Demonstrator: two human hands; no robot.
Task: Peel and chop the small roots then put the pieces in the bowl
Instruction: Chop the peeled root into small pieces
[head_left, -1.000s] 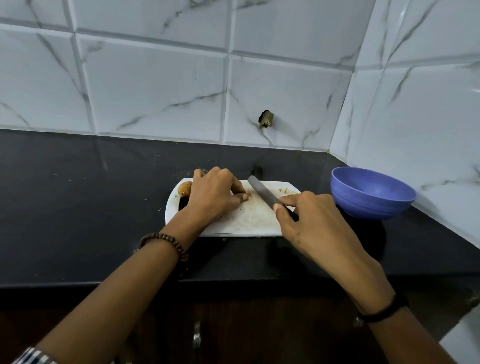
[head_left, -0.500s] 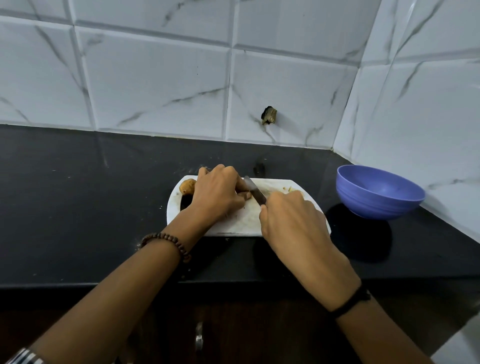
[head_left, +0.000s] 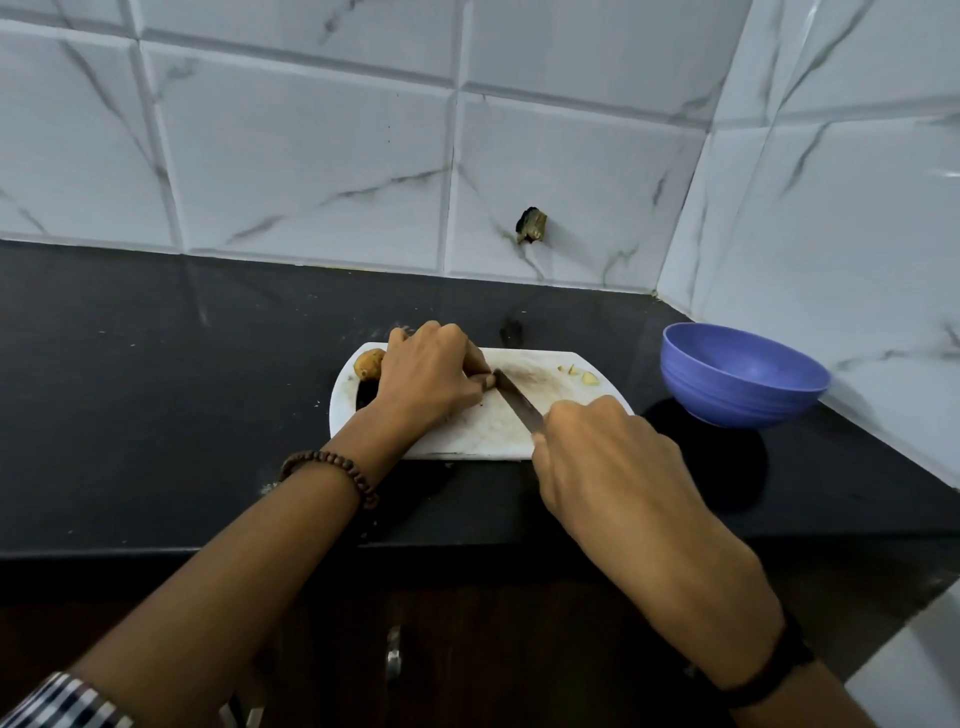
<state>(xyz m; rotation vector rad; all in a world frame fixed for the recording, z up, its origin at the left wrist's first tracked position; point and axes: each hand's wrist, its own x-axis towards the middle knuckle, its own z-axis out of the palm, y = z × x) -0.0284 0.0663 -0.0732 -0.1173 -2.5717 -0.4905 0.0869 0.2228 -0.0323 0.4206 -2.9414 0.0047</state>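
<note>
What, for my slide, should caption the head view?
Left hand pins root piece on cutting board; right hand holds knife against it.

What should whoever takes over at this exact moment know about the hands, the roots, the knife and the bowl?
Left hand: fingers curled, pinning a small root piece on the cutting board; most of the piece is hidden.
Right hand: grips the knife, blade tip at that piece.
Whole root: unpeeled, at the board's far left corner.
Chopped bits: a few, at the board's far right corner.
Bowl: on the counter right of the board; no pieces visible inside.
Done: some chopping.
Left: finish this piece, peel and chop the other root, move everything into the bowl.
</note>
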